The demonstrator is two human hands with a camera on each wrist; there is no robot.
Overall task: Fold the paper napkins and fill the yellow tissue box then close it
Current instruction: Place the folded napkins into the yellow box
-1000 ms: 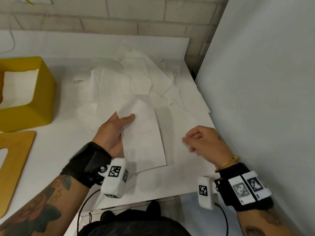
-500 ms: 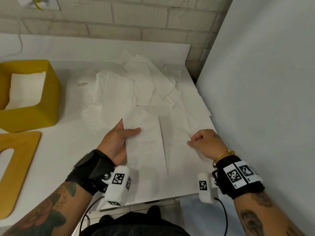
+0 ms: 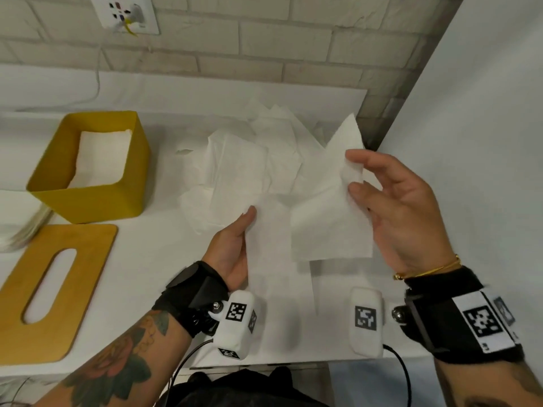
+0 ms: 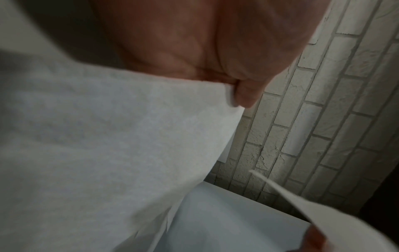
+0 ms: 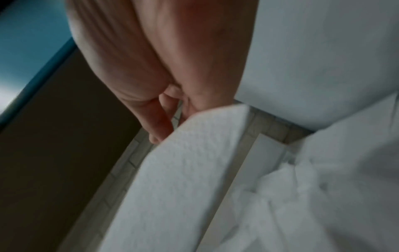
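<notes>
The open yellow tissue box [image 3: 88, 198] stands at the left with folded napkins [image 3: 100, 154] inside. Its wooden slotted lid [image 3: 76, 259] lies flat in front of it. A heap of loose white napkins [image 3: 252, 154] covers the middle of the table. My left hand [image 3: 245, 230] holds a long folded napkin [image 3: 270, 248] by its left edge, thumb [image 4: 246, 95] on top of the sheet [image 4: 108, 136]. My right hand [image 3: 357, 173] pinches another napkin [image 3: 326, 212] by its right edge and holds it up off the table; in the right wrist view the fingers [image 5: 159, 122] sit behind that sheet [image 5: 183, 170].
A brick wall with a socket plate [image 3: 126, 13] runs along the back. A white partition [image 3: 470, 113] closes the right side, close to my right hand. A thin pale stack [image 3: 20, 230] lies at the left edge. The table's front edge [image 3: 293, 362] is near my wrists.
My right hand has picked a napkin off the table and lifted it up and back. The left hand has kept its hold on the folded napkin.
</notes>
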